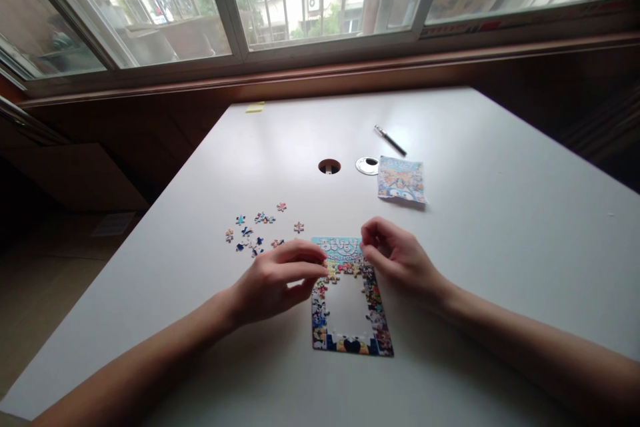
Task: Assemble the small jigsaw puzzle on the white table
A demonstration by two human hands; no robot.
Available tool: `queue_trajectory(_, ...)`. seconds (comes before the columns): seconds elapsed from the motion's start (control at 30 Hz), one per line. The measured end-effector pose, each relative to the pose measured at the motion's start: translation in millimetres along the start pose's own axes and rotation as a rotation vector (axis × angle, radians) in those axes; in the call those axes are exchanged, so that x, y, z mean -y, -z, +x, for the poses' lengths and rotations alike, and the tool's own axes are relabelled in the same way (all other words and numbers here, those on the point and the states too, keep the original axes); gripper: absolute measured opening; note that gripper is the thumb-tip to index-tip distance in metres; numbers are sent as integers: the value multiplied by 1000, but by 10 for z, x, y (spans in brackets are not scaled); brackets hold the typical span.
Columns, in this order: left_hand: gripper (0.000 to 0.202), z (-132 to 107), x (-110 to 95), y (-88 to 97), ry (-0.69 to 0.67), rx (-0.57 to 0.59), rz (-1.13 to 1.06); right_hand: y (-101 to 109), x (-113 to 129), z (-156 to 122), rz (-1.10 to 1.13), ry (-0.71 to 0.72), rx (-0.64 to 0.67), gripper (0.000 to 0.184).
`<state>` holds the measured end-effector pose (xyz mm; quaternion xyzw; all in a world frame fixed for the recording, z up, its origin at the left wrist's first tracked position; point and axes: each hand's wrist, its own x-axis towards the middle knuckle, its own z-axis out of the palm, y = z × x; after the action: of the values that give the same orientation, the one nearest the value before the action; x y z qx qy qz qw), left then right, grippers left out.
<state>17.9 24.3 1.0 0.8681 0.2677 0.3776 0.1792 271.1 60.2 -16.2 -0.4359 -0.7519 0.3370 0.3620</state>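
A partly assembled jigsaw puzzle (345, 247) lies on the white table, its border joined around a bare middle. Blue lettering runs along its far edge, and dark pieces line the near one. My left hand (280, 277) reaches over the puzzle's left side, fingers stretched out and thumb apart, close to some yellow pieces (333, 272). At the far right corner my right hand (400, 257) is closed, with thumb and forefinger pinching at the puzzle's edge. Loose puzzle pieces (245, 231) lie scattered beyond my left hand.
A crumpled picture packet (401, 180) lies at the back right, beside a round metal cover (367, 166). A black pen (390, 140) rests behind it. The table has a cable hole (329, 167). Yellow tape (255, 107) sticks to its far edge, below the window.
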Motion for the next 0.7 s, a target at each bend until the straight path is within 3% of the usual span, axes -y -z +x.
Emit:
queue_trajectory(0.27, 14, 80, -90, -300, 88, -48, -17, 9, 58, 0, -58, 37, 18, 11)
queue_trajectory(0.7, 12, 81, -93, -321, 201, 101, 135, -28, 92, 41, -108, 79, 53, 15)
